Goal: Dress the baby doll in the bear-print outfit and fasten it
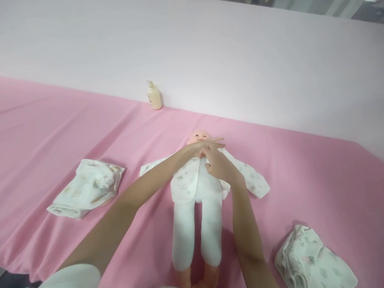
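Note:
A baby doll (209,181) in white leggings lies on its back, head away from me. A white printed baby jacket (185,182) is on it, with one front panel over the chest and one sleeve (251,179) spread out to the right. My left hand (211,143) reaches across just below the doll's face, fingers stretched out and apart. Beside and partly under it, my right hand (218,162) has its fingers curled at the upper edge of the jacket panel; the cloth at its fingertips is partly hidden.
A pump bottle (154,96) of pale yellow liquid stands by the white wall (188,47). Folded white printed cloth (86,187) lies at left, and another folded printed cloth (314,261) at lower right. Everything rests on a wrinkled pink sheet (306,178).

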Motion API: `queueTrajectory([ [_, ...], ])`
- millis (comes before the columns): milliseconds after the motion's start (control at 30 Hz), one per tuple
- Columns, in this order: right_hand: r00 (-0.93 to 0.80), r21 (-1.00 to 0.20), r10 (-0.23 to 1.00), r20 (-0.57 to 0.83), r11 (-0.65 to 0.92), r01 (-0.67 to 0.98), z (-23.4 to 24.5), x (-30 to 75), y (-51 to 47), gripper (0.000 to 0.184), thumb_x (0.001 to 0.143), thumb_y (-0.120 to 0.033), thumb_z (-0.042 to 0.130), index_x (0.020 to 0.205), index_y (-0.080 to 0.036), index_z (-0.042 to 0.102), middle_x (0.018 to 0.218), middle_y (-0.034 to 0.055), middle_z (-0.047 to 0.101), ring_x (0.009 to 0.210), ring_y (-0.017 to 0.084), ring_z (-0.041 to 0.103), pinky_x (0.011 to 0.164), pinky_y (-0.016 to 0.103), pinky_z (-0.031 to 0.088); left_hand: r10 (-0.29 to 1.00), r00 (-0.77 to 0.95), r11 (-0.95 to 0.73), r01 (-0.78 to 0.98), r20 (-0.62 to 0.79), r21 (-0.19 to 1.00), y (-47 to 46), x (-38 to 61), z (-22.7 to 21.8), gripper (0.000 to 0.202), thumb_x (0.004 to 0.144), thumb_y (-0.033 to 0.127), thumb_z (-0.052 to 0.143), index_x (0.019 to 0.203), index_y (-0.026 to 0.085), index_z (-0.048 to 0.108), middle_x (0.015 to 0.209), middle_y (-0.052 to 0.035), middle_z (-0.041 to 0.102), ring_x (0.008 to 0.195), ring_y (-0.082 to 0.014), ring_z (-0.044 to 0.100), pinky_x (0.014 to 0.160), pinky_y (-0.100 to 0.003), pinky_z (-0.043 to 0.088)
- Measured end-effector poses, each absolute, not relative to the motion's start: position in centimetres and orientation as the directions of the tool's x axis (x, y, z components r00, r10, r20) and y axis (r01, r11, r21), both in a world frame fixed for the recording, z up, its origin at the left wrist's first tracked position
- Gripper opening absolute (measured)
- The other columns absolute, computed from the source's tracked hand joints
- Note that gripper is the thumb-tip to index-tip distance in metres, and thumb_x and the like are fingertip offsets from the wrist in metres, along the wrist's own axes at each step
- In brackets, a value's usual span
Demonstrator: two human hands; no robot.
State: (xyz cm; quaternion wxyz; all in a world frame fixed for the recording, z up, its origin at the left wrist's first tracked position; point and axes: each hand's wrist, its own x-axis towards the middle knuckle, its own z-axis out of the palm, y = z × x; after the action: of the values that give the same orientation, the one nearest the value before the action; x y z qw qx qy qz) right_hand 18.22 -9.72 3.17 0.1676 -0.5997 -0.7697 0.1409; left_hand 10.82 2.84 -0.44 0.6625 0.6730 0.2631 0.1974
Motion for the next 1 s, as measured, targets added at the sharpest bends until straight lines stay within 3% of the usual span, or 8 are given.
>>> queueTrajectory([
  [100, -0.311, -0.405, 0.950, -0.014, 0.279, 0.871, 3.1, 17.4, -9.8, 0.037, 0.068, 0.005, 0.039, 0.096, -0.017, 0.050, 0.094, 0.0037, 0.049, 0.063, 0.011, 0.043, 0.056, 0.025, 0.031, 0.528, 0.837, -0.312, 0.347, -0.142, 0.884, 3.8, 10.0, 0.6, 0.056, 0.064, 0.022, 0.063, 0.120, 0.020, 0.057, 0.098, -0.0066, 0.065, 0.080, -0.0171, 0.061, 0.067, -0.026, 0.048],
  [233, -0.332, -0.371, 0.943, -0.013, 0.304, 0.877, 3.1, 16.8, -10.0, 0.045, 0.064, 0.009, 0.034, 0.098, -0.015, 0.049, 0.092, 0.0039, 0.051, 0.057, 0.010, 0.039, 0.053, 0.025, 0.028, 0.590, 0.801, -0.672, 0.423, 0.095, 0.607, 4.0, 8.9, 0.5, 0.039, 0.065, 0.014, 0.051, 0.100, 0.016, 0.068, 0.081, -0.0019, 0.063, 0.073, -0.0137, 0.057, 0.066, -0.022, 0.044],
  [367, -0.347, -0.390, 0.938, 0.011, 0.323, 0.862, 2.6, 16.6, -9.9, 0.042, 0.064, 0.008, 0.034, 0.095, -0.015, 0.052, 0.089, 0.0040, 0.056, 0.063, 0.012, 0.045, 0.056, 0.026, 0.032, 0.675, 0.692, -0.670, 0.429, 0.257, 0.606, 2.0, 6.8, -1.7, 0.034, 0.073, 0.016, 0.043, 0.098, 0.016, 0.067, 0.073, -0.0001, 0.062, 0.064, -0.0124, 0.054, 0.065, -0.023, 0.044],
  [467, -0.323, -0.396, 0.943, 0.087, 0.330, 0.857, 1.8, 16.7, -10.3, 0.046, 0.067, 0.003, 0.039, 0.109, -0.013, 0.049, 0.107, 0.0096, 0.054, 0.058, 0.011, 0.043, 0.054, 0.028, 0.035, 0.721, 0.560, -0.647, 0.337, 0.407, 0.683, -0.7, 4.9, -3.3, 0.040, 0.079, 0.015, 0.041, 0.116, 0.015, 0.057, 0.096, -0.0049, 0.065, 0.085, -0.0146, 0.058, 0.081, -0.027, 0.046],
  [633, -0.156, -0.653, 0.939, 0.306, 0.326, 0.684, -0.9, 18.2, -12.6, 0.063, 0.076, -0.012, 0.051, 0.134, -0.027, 0.030, 0.142, 0.0101, 0.028, 0.077, 0.011, 0.056, 0.071, 0.030, 0.050, 0.753, 0.497, -0.622, 0.326, 0.431, 0.712, -6.6, 1.2, -5.3, 0.032, 0.091, 0.021, 0.036, 0.118, 0.020, 0.052, 0.121, -0.0083, 0.054, 0.118, -0.0171, 0.048, 0.104, -0.036, 0.037],
  [767, 0.096, -0.610, 0.958, 0.270, 0.093, 0.787, -4.0, 20.0, -15.8, 0.046, 0.081, -0.032, 0.056, 0.123, -0.021, 0.044, 0.122, 0.0120, 0.049, 0.096, 0.023, 0.057, 0.076, 0.038, 0.051, 0.796, 0.553, -0.539, 0.462, 0.247, 0.704, -11.0, -2.0, -6.7, 0.038, 0.092, 0.035, 0.041, 0.128, 0.025, 0.045, 0.145, -0.0080, 0.031, 0.138, -0.0229, 0.023, 0.113, -0.042, 0.026],
  [867, 0.157, -0.532, 0.956, 0.246, -0.002, 0.847, -5.3, 19.9, -18.2, 0.022, 0.088, -0.033, 0.044, 0.100, -0.020, 0.058, 0.094, 0.0091, 0.061, 0.086, 0.023, 0.059, 0.067, 0.035, 0.049, 0.803, 0.583, -0.472, 0.496, 0.123, 0.729, -12.8, -3.4, -7.3, 0.057, 0.088, 0.045, 0.047, 0.139, 0.027, 0.032, 0.153, -0.0090, 0.015, 0.142, -0.0269, 0.014, 0.112, -0.044, 0.027],
  [1000, 0.108, -0.470, 0.948, 0.300, 0.048, 0.882, -5.3, 17.2, -19.5, 0.035, 0.093, -0.025, 0.027, 0.088, -0.019, 0.061, 0.073, 0.0075, 0.061, 0.064, 0.019, 0.057, 0.056, 0.030, 0.043, 0.781, 0.608, -0.503, 0.474, 0.145, 0.723, -12.9, -2.4, -7.3, 0.048, 0.090, 0.043, 0.044, 0.136, 0.028, 0.039, 0.155, -0.0069, 0.007, 0.143, -0.0267, 0.010, 0.112, -0.043, 0.028],
])
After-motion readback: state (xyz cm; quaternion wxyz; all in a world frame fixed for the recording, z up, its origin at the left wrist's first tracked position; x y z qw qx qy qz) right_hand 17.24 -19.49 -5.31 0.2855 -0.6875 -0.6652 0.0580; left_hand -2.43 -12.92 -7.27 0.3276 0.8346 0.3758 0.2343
